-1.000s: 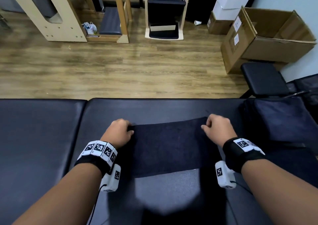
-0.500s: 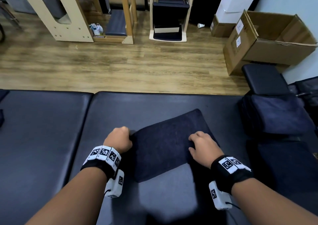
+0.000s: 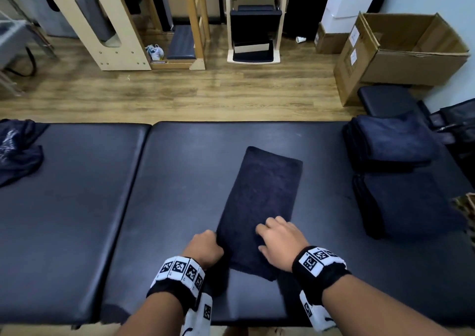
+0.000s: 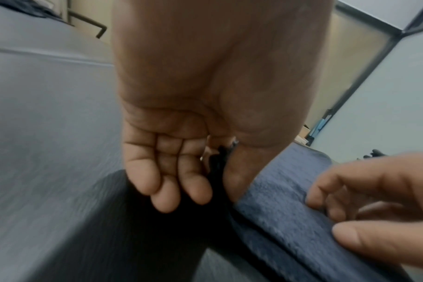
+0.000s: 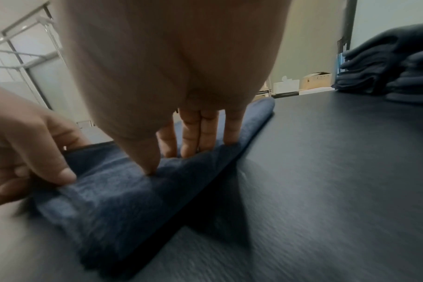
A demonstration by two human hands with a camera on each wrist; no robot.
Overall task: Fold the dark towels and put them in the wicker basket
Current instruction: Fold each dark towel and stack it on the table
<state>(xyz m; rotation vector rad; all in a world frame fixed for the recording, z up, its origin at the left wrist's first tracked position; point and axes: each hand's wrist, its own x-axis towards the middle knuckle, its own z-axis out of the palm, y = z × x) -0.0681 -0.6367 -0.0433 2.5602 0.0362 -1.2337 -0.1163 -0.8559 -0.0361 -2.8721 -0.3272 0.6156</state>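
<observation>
Now that the towel (image 3: 259, 212) has been swung round from lying crosswise a second ago, the head view shows it as a narrow folded strip running away from the person on the padded desk (image 3: 180, 171), near end between the two hands. Left hand (image 3: 204, 249) is curled at the near-left corner; right hand (image 3: 279, 244) lies on top of the near end, fingers spread and fairly straight, pressing rather than gripping. Two stacks of folded towels (image 3: 390, 143) sit at the right edge; a scrap of wicker basket (image 3: 466, 203) shows at the far right, well apart from the strip. Left wrist view: thumb and forefinger pinch the towel's edge (image 4: 219, 158), other fingers (image 4: 167, 190) loosely curled, holding nothing. Right wrist view: right fingertips (image 5: 196, 145) straight, planted on the cloth (image 5: 109, 190), left hand (image 5: 24, 162) holding the corner. My read: the turn sets up a last end-to-end fold; binning isn't close yet.
</observation>
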